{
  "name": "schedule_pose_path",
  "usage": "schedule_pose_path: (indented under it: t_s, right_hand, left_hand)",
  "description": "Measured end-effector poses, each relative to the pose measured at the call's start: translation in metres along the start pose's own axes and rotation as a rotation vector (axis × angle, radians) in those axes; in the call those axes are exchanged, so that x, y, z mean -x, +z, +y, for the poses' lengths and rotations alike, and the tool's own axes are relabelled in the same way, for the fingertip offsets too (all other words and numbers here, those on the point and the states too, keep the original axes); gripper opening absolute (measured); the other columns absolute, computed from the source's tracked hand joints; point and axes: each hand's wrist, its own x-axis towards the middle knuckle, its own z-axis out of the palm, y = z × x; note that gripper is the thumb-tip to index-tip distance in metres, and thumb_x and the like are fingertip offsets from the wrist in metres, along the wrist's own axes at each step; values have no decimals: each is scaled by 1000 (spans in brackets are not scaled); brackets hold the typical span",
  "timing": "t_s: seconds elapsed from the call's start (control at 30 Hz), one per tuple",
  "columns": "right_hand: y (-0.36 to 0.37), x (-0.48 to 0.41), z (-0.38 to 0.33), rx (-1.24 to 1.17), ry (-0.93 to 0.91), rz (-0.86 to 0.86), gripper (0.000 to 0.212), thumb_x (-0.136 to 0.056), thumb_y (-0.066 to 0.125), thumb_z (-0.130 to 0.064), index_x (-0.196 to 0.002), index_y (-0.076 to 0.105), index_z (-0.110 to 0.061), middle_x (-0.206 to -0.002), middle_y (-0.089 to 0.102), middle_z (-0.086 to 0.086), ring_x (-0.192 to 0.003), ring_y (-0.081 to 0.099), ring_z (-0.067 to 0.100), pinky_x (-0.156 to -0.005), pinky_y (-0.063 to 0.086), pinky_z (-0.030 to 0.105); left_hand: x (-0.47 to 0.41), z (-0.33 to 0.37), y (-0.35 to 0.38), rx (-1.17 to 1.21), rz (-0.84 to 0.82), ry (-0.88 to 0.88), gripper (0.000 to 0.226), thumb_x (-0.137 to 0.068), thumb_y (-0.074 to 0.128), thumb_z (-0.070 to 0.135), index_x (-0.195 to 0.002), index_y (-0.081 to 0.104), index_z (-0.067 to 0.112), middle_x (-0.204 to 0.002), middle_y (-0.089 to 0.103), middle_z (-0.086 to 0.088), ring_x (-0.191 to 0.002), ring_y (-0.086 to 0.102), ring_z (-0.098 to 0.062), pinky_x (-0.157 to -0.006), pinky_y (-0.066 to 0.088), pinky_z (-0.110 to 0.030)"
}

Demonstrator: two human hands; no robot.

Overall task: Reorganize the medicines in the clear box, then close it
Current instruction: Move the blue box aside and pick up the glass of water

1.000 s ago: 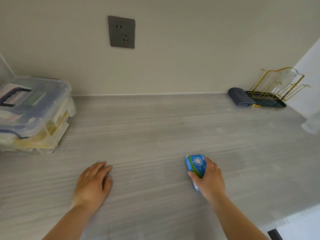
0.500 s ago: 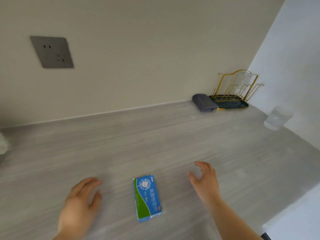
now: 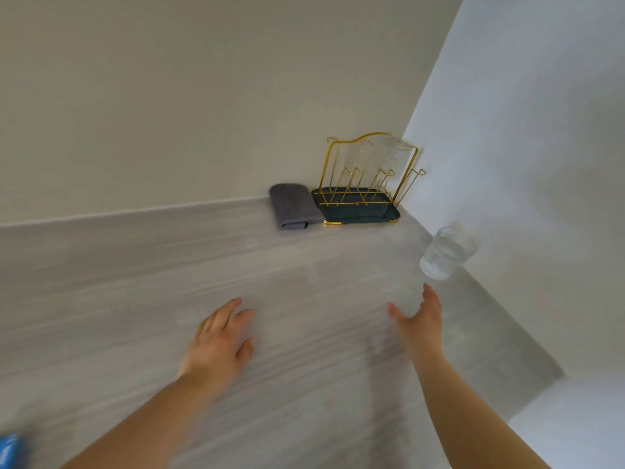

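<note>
Both forearms reach forward over the grey, wood-grained countertop (image 3: pixel 101 299), bare to the lower frame edge. The left hand (image 3: pixel 220 343) is palm down, low over the surface near the middle of the view, its fingers spread loosely and pointing up and to the right, the thumb held out to the right side; it holds nothing, and whether the palm actually touches the counter cannot be told. The right hand (image 3: pixel 419 319) is further right and slightly further forward, turned on edge with the thumb splayed to the left and the fingers extended together toward the far right corner; it is open and empty, with a faint shadow on the counter beneath it. Ahead of its fingertips, near but apart, a clear drinking glass (image 3: pixel 446 253) stands on the counter close to the white side wall (image 3: pixel 541 164). In the far corner sits a gold wire rack (image 3: pixel 368 170) on a dark tray (image 3: pixel 358 213), with a folded grey cloth (image 3: pixel 292 206) touching the tray's left side, against the beige back wall (image 3: pixel 203 96). Of the medicines, only a blurred blue corner of a medicine packet (image 3: pixel 10 450) shows at the bottom left edge, lying on the counter well behind and to the left of the left forearm. The clear box is out of view. The picture is soft with motion blur, especially along the hands.
</note>
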Motion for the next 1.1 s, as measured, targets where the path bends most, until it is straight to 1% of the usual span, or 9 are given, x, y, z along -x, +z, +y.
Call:
schedule_pose_path:
  t_s: [0.1,0.2,0.37,0.5,0.6,0.73,0.87,1.0,1.1]
  right_hand:
    - [-11,-49,11,-4,51,80,81,-69,73,-19,-135,27,-7,-141,37,19,-130,33,32,-110,28,47]
    - [-12,-89,20,-68,98,142,84,-66,75,-20,-134,27,-9,-138,41,18,-127,38,33,-107,33,50]
    - [-5,-130,26,-284,106,215,90,-62,77,-15,-134,22,-17,-134,42,10,-119,47,27,-103,41,45]
    - [-3,-150,29,-408,184,260,104,-67,75,-21,-140,1,-22,-147,25,8,-132,32,22,-106,27,32]
    - [-3,-160,32,-418,151,276,103,-68,74,-20,-140,1,-21,-147,24,8,-132,31,22,-106,27,33]
    - [-5,-167,35,-348,107,281,94,-65,76,-25,-135,14,-22,-142,33,5,-124,39,20,-97,34,27]
    - [-7,-168,34,-311,97,296,89,-61,77,-27,-130,22,-19,-132,43,4,-108,46,17,-86,32,23]
    - [-11,-164,29,-306,90,278,87,-62,77,-27,-129,22,-20,-120,42,-2,-99,41,12,-85,31,23]
    - [-17,-155,19,-282,29,233,85,-62,77,-25,-128,23,-21,-111,36,-9,-97,41,12,-84,32,24]
  left_hand:
    - [-41,21,13,-75,-69,-7,55,-90,40,35,-138,16,22,-154,6,1,-140,9,-17,-113,8,-30]
    - [-64,32,34,-101,-99,-29,57,-90,36,42,-138,15,22,-154,7,0,-140,7,-18,-114,4,-31]
    - [-67,28,49,-202,-50,-5,55,-88,33,48,-136,26,22,-152,19,-2,-140,13,-18,-114,3,-32]
    - [-67,33,46,-207,-51,-16,69,-76,22,57,-132,35,19,-149,28,-4,-138,21,-21,-114,9,-35]
    - [-66,33,46,-225,-55,-21,82,-66,12,60,-129,42,17,-145,36,-7,-134,29,-25,-112,16,-38]
    - [-69,33,47,-242,-24,-11,78,-68,18,58,-123,49,12,-138,45,-12,-129,39,-30,-109,24,-43]
    - [-68,33,47,-238,-57,-21,79,-70,16,61,-130,40,17,-146,34,-7,-135,28,-24,-113,14,-37]
    - [-69,30,46,-209,-85,-21,63,-82,28,56,-135,29,22,-150,22,-1,-139,17,-19,-113,6,-31]
    - [-73,28,44,-85,-93,-54,50,-84,51,38,-131,37,25,-149,25,-1,-137,19,-19,-112,7,-29]
